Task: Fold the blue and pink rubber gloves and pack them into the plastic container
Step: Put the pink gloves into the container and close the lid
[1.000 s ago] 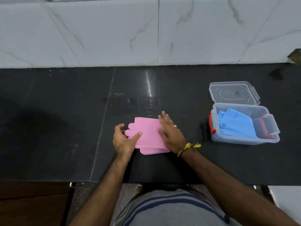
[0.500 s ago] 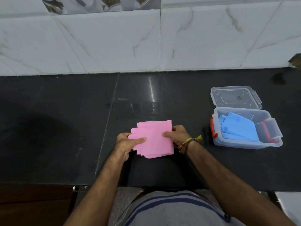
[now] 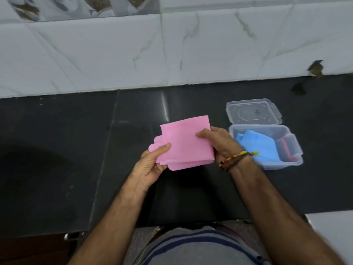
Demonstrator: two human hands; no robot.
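Pink gloves, folded, are now lifted off the black counter, pinched between left hand and right hand, so they're ready for the container already holding blue gloves.

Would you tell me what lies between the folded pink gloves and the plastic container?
Only the right hand, gripping the pink gloves; it overlaps the container, head view.

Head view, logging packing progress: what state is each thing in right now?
pink gloves: folded, held up off the counter by both hands
left hand: pinches the gloves' left edge
right hand: grips the gloves' right edge
blue gloves: folded, lying inside the container
plastic container: open
lid: flipped back, flat on the counter
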